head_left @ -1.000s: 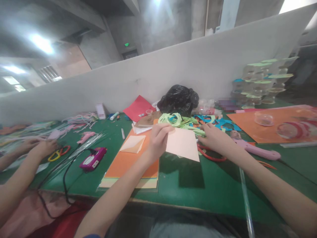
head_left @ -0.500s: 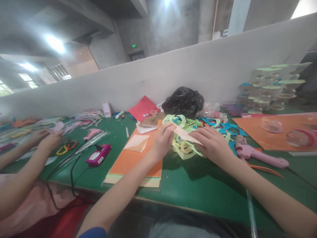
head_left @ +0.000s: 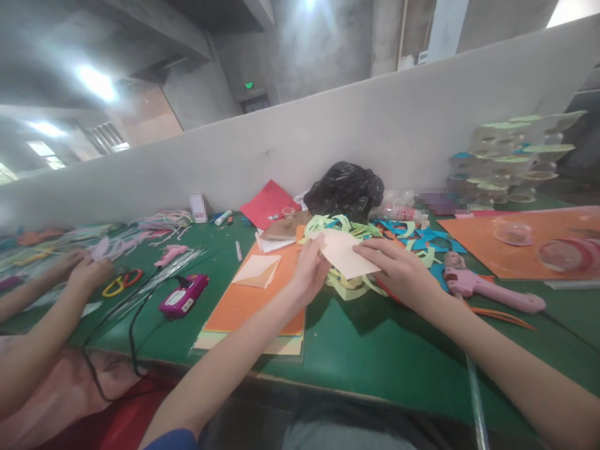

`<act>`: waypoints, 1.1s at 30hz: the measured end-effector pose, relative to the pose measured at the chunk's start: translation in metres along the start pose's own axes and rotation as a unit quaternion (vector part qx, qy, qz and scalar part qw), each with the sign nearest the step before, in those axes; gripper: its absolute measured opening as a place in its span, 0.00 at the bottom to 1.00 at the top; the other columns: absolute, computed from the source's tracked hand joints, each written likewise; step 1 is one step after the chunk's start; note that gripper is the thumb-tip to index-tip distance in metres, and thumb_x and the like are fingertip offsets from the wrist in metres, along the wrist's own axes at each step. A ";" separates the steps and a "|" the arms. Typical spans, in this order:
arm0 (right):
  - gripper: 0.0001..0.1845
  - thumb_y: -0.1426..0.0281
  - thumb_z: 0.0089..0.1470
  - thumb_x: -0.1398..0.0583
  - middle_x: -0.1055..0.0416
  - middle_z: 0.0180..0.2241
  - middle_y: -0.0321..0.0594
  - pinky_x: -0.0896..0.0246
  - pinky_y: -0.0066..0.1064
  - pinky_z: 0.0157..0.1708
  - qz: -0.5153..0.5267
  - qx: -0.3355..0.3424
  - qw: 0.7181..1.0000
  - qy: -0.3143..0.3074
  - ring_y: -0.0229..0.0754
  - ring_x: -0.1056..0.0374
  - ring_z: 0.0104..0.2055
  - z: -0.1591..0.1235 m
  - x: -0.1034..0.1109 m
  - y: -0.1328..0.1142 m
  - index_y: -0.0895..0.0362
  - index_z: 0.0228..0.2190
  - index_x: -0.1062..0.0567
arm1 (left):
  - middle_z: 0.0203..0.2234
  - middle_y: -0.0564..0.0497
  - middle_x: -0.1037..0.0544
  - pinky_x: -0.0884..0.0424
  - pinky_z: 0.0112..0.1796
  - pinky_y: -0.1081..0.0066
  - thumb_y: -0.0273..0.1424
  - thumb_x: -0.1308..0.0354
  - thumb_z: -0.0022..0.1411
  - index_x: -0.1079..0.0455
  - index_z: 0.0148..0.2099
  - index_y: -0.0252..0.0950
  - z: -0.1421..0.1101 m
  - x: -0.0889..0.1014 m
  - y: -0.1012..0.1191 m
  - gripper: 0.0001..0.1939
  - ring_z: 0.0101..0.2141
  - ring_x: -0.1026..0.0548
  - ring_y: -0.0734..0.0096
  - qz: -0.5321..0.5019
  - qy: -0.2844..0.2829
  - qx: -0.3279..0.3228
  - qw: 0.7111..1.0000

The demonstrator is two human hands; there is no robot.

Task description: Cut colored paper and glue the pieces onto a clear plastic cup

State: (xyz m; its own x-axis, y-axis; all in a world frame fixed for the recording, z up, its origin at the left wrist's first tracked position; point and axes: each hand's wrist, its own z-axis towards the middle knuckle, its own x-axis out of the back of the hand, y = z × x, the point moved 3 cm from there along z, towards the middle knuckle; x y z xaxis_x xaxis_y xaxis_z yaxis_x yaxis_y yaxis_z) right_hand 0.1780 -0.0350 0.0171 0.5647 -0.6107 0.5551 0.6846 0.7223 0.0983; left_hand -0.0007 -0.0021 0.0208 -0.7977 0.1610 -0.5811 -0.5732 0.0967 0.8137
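Observation:
A small cream-coloured sheet of paper (head_left: 347,253) is held up between my two hands, its face turned toward me. My left hand (head_left: 310,270) pinches its left edge, and my right hand (head_left: 398,265) grips its right side. Behind and below it lies a heap of pale green paper scraps (head_left: 349,290). Left of my hands, a similar folded cream paper (head_left: 257,270) rests on a stack of orange paper sheets (head_left: 276,306). A pink glue gun (head_left: 492,290) lies just right of my right hand, with a clear glue stick (head_left: 475,394) near my right forearm.
A black plastic bag (head_left: 344,190) stands against the white partition (head_left: 262,162). Orange paper with clear cups (head_left: 513,231) is at right. Scissors (head_left: 122,282), a purple power strip (head_left: 184,297) and its dark cord lie at left, near a co-worker's hands (head_left: 89,265). Stacked clear cups (head_left: 506,162) rise at far right.
The cream paper has turned from nearly edge-on to showing its broad face. Both my hands have stayed on it, with slight shifts of the fingers.

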 end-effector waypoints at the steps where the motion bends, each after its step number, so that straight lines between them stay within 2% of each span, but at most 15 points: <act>1: 0.25 0.81 0.56 0.47 0.25 0.49 0.49 0.27 0.39 0.45 0.010 0.000 1.000 -0.011 0.48 0.27 0.48 0.000 -0.001 0.000 0.55 0.52 0.26 | 0.46 0.41 0.19 0.29 0.54 0.62 0.37 0.35 0.60 0.27 0.47 0.33 0.000 0.000 0.000 0.17 0.51 0.22 0.57 0.017 -0.019 0.012 1.000; 3: 0.25 0.81 0.57 0.47 0.26 0.50 0.49 0.29 0.41 0.48 0.034 -0.003 0.999 -0.026 0.49 0.28 0.49 -0.001 -0.004 0.001 0.54 0.53 0.26 | 0.45 0.40 0.18 0.28 0.54 0.61 0.34 0.36 0.60 0.26 0.47 0.32 0.001 0.002 -0.001 0.15 0.49 0.21 0.57 0.045 -0.033 0.036 0.998; 5: 0.23 0.78 0.59 0.46 0.27 0.52 0.49 0.31 0.44 0.52 0.063 -0.032 0.997 -0.031 0.50 0.30 0.52 0.000 -0.008 0.001 0.53 0.54 0.28 | 0.45 0.40 0.18 0.27 0.54 0.61 0.32 0.38 0.62 0.25 0.47 0.31 0.003 0.007 -0.002 0.12 0.48 0.20 0.58 0.061 -0.009 0.029 0.998; 8: 0.24 0.66 0.59 0.41 0.30 0.54 0.52 0.32 0.47 0.52 0.130 -0.171 0.976 -0.028 0.53 0.32 0.54 0.001 -0.014 0.005 0.55 0.56 0.32 | 0.45 0.42 0.17 0.28 0.55 0.60 0.30 0.41 0.66 0.26 0.48 0.32 0.007 0.012 0.001 0.10 0.49 0.21 0.58 0.047 0.068 -0.025 0.996; 10: 0.26 0.57 0.56 0.39 0.28 0.49 0.52 0.29 0.44 0.45 0.210 -0.295 0.930 -0.060 0.52 0.29 0.48 -0.001 -0.020 0.007 0.56 0.53 0.30 | 0.47 0.44 0.18 0.28 0.56 0.60 0.30 0.43 0.67 0.27 0.51 0.34 0.009 0.013 0.005 0.12 0.52 0.22 0.59 0.021 0.101 -0.065 0.993; 12: 0.26 0.50 0.55 0.40 0.25 0.42 0.48 0.28 0.40 0.40 0.305 -0.382 0.863 -0.126 0.50 0.27 0.41 -0.003 -0.027 0.004 0.56 0.46 0.26 | 0.50 0.45 0.19 0.29 0.57 0.62 0.29 0.45 0.69 0.28 0.55 0.35 0.008 0.011 0.009 0.14 0.54 0.23 0.61 -0.006 0.112 -0.090 0.990; 15: 0.26 0.47 0.54 0.40 0.23 0.42 0.45 0.29 0.40 0.44 0.435 -0.402 0.780 -0.201 0.50 0.26 0.43 -0.004 -0.033 -0.006 0.54 0.42 0.22 | 0.51 0.44 0.20 0.29 0.57 0.65 0.29 0.47 0.71 0.30 0.57 0.34 0.006 0.009 0.011 0.15 0.55 0.24 0.64 -0.030 0.118 -0.101 0.987; 18: 0.29 0.46 0.52 0.37 0.22 0.46 0.44 0.33 0.41 0.50 0.512 -0.390 0.736 -0.209 0.50 0.28 0.48 -0.002 -0.032 -0.014 0.53 0.47 0.21 | 0.49 0.44 0.19 0.29 0.58 0.65 0.29 0.46 0.70 0.29 0.56 0.34 0.006 0.008 0.007 0.14 0.55 0.24 0.64 -0.029 0.102 -0.107 0.989; 20: 0.30 0.45 0.51 0.37 0.22 0.44 0.44 0.34 0.40 0.49 0.521 -0.393 0.726 -0.217 0.48 0.28 0.46 -0.001 -0.031 -0.016 0.55 0.45 0.19 | 0.48 0.44 0.18 0.30 0.58 0.64 0.30 0.47 0.71 0.28 0.54 0.33 0.006 0.008 0.004 0.13 0.55 0.23 0.64 -0.017 0.086 -0.114 0.990; 25: 0.27 0.45 0.54 0.39 0.24 0.34 0.42 0.37 0.33 0.41 0.522 -0.386 0.728 -0.222 0.41 0.32 0.37 0.000 -0.027 -0.014 0.57 0.32 0.20 | 0.46 0.44 0.17 0.30 0.58 0.64 0.30 0.47 0.71 0.27 0.53 0.34 0.008 0.009 0.004 0.12 0.54 0.23 0.64 -0.007 0.087 -0.120 0.989; 29: 0.24 0.48 0.54 0.37 0.28 0.30 0.38 0.40 0.30 0.39 0.537 -0.385 0.720 -0.212 0.38 0.36 0.34 0.002 -0.024 -0.013 0.57 0.29 0.21 | 0.48 0.44 0.18 0.30 0.58 0.63 0.28 0.48 0.70 0.28 0.52 0.34 0.010 0.013 0.008 0.12 0.54 0.23 0.64 0.007 0.112 -0.129 0.985; 33: 0.23 0.48 0.54 0.37 0.30 0.29 0.37 0.41 0.30 0.38 0.521 -0.385 0.732 -0.209 0.38 0.37 0.33 0.005 -0.019 -0.013 0.56 0.30 0.22 | 0.49 0.43 0.19 0.30 0.57 0.63 0.31 0.47 0.70 0.28 0.51 0.35 0.020 0.029 0.008 0.12 0.53 0.23 0.62 0.059 0.115 -0.174 0.976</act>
State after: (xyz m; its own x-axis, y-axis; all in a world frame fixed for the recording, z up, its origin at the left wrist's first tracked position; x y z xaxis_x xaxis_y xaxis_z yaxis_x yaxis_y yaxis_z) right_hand 0.1561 -0.0316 0.0098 0.8851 0.4117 0.2170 0.1294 0.2302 -0.9645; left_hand -0.0246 0.0228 0.0112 -0.8605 -0.0773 -0.5036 -0.4710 -0.2561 0.8441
